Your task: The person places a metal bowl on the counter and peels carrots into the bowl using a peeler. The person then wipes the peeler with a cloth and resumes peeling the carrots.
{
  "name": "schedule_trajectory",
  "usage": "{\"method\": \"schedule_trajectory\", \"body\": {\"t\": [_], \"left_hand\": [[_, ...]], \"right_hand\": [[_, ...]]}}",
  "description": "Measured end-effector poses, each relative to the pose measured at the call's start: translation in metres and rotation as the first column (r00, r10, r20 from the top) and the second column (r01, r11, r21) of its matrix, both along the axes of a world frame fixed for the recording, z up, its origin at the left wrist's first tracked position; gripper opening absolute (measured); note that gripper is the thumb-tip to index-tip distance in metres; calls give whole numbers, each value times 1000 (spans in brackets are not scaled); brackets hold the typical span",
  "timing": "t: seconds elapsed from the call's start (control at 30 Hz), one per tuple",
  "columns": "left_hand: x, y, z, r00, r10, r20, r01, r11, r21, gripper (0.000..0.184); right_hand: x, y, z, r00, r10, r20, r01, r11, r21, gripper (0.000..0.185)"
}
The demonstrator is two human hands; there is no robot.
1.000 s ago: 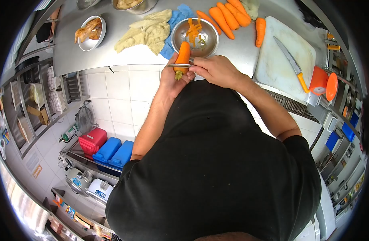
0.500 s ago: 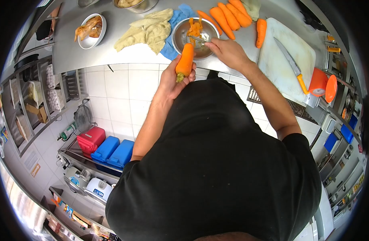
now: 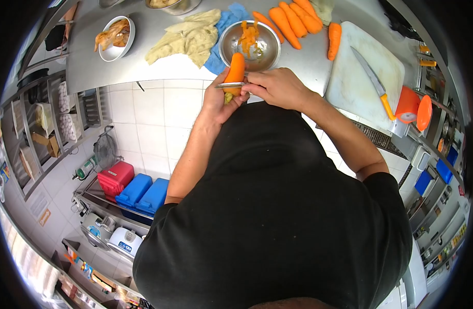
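My left hand (image 3: 216,101) is closed round a carrot (image 3: 236,69), its green stem end toward me and its tip over the near rim of a steel bowl (image 3: 271,47). In my right hand (image 3: 278,88) is a metal peeler (image 3: 229,85), its blade lying across the carrot near the stem end. Orange peelings (image 3: 248,35) and some greenish scraps lie inside the bowl. Behind it and to its right are several whole carrots (image 3: 282,22) on the steel table.
A knife (image 3: 369,71) rests on a white cutting board (image 3: 344,77) at the right, beside an orange container (image 3: 408,104). Left of the bowl are a blue cloth (image 3: 214,63), a yellowish cloth (image 3: 189,40) and a white bowl (image 3: 109,53) holding cooked-looking meat.
Half a second ago the peeler was over the bowl in my right hand. It has come back toward me onto the carrot, much as one second ago.
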State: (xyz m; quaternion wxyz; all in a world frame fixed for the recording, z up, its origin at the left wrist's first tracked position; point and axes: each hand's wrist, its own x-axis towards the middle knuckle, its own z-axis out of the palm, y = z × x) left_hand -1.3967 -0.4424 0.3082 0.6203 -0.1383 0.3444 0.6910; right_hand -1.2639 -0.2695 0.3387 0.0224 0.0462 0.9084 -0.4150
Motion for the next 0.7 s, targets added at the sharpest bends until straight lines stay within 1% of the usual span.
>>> {"method": "schedule_trajectory", "body": {"t": [0.07, 0.17, 0.27, 0.3, 0.4, 0.43, 0.53, 0.63, 0.67, 0.7], "left_hand": [[0, 0, 3, 999, 25, 23, -24, 999, -27, 50], [-1, -6, 1, 999, -15, -36, 12, 997, -78, 50], [2, -8, 10, 996, -81, -29, 81, 996, 31, 52], [-1, -8, 14, 994, -94, -53, 95, 995, 17, 52], [2, -6, 22, 989, -126, -74, 124, 992, -26, 53], [2, -4, 22, 990, -123, -70, 120, 992, -42, 53], [2, -2, 24, 992, -93, -88, 80, 987, -142, 51], [2, -3, 16, 994, -67, -87, 48, 979, -199, 51], [2, -4, 12, 995, -61, -84, 42, 977, -209, 50], [1, -6, 7, 997, -49, -61, 39, 987, -158, 50]], "right_hand": [[-3, 0, -2, 1000, 3, 6, -3, 1000, 12, 35], [-10, 3, -16, 997, -66, 47, 59, 990, 127, 39], [-12, 37, -41, 982, -172, 78, 150, 963, 225, 43], [-13, 43, -29, 973, -170, 156, 131, 963, 236, 41], [-14, 58, -36, 949, -215, 230, 144, 946, 292, 51], [-15, 60, -38, 947, -229, 224, 164, 947, 274, 51], [-10, 53, -34, 942, -233, 242, 227, 973, 50, 41], [-1, 29, -18, 990, -100, 101, 110, 989, -100, 35], [2, 21, -9, 993, -63, 97, 74, 992, -104, 34], [4, 11, 4, 995, -29, 94, 39, 993, -109, 32]]}}
